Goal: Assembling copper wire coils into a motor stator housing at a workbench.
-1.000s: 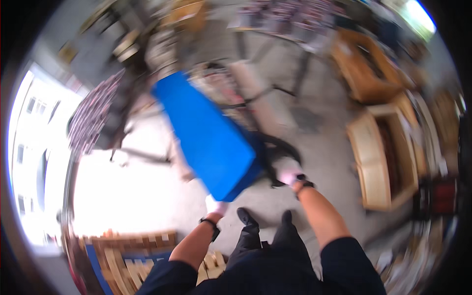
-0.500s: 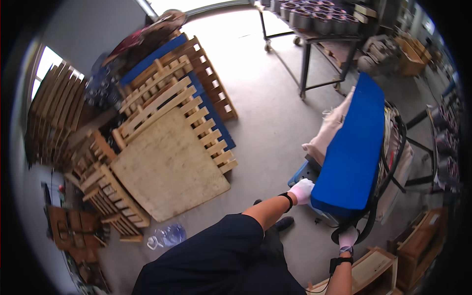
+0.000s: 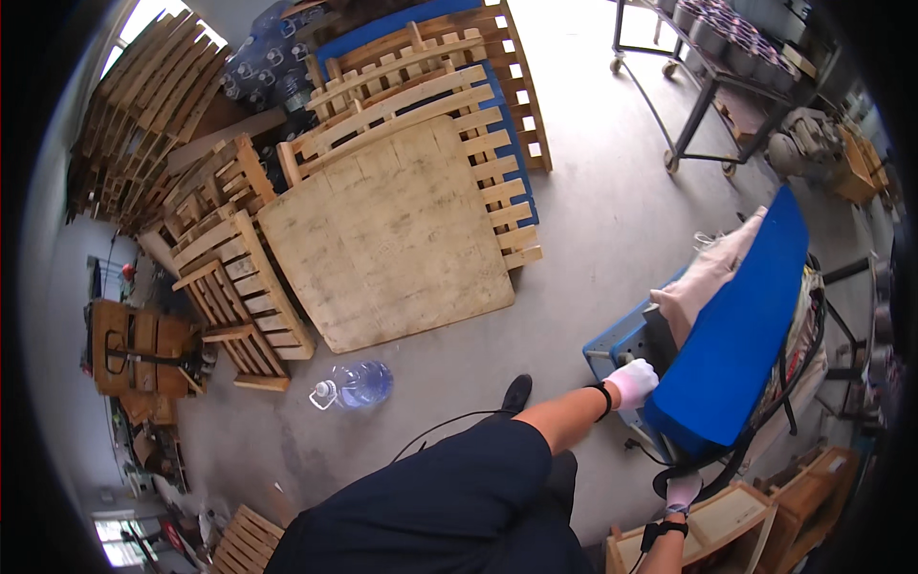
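A long flat blue panel [image 3: 741, 335] lies on top of a light-blue box-shaped unit [image 3: 601, 349] at the right. My left hand [image 3: 631, 384], in a white and pink glove, is closed at the panel's near left edge; what its fingers hold is hidden. Lower down, my right hand [image 3: 682, 490], gloved too, grips a thick black loop [image 3: 732, 471], either hose or handle. Cream cloth [image 3: 712, 273] bulges out along the panel's left side. Cables [image 3: 798, 330] hang bundled along its right side. A black plug [image 3: 633, 445] dangles between my hands.
Wooden pallets and a large board [image 3: 387, 234] are stacked at left. On the floor lies a clear water bottle [image 3: 363, 385]. A wheeled metal table [image 3: 708, 96] bearing grey cylinders stands far right. Wooden crates [image 3: 712, 521] sit close by my right hand. A dark cord [image 3: 445, 421] trails near my foot.
My view has swung left and downward, so the pallets and bottle sit farther right in the picture. Both hands stay in place at the panel and black loop.
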The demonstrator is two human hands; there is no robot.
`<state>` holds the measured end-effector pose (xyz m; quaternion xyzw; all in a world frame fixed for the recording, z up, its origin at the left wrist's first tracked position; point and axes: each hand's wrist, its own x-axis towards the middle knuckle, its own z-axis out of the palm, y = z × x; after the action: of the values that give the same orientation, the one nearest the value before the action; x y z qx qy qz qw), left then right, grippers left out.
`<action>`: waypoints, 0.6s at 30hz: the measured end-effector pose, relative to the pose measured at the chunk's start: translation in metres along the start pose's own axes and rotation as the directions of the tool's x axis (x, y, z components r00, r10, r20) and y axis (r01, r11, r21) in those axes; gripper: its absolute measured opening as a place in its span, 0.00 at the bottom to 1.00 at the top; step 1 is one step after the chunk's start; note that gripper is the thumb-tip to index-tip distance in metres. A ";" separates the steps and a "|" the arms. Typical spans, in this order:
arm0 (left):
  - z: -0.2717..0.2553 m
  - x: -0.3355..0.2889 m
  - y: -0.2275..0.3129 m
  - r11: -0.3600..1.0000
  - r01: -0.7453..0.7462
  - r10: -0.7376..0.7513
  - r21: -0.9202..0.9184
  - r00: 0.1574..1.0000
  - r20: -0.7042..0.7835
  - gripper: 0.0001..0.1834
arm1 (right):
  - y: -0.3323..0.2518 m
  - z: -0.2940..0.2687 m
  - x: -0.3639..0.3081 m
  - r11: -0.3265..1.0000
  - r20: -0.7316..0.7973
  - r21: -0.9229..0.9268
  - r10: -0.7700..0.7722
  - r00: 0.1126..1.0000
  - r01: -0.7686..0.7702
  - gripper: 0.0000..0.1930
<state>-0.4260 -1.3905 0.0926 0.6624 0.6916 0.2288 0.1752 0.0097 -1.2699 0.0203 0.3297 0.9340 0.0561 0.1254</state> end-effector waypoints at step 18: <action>-0.003 -0.357 0.067 0.979 0.150 -0.161 0.140 0.984 0.074 0.05 | -0.258 -0.035 -0.269 0.974 -0.062 0.226 0.047 0.997 -0.031 0.08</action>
<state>-0.3499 -1.7453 0.1103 0.6257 0.7470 0.1389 0.1768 0.0471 -1.6409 0.0587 0.3580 0.9314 -0.0367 0.0547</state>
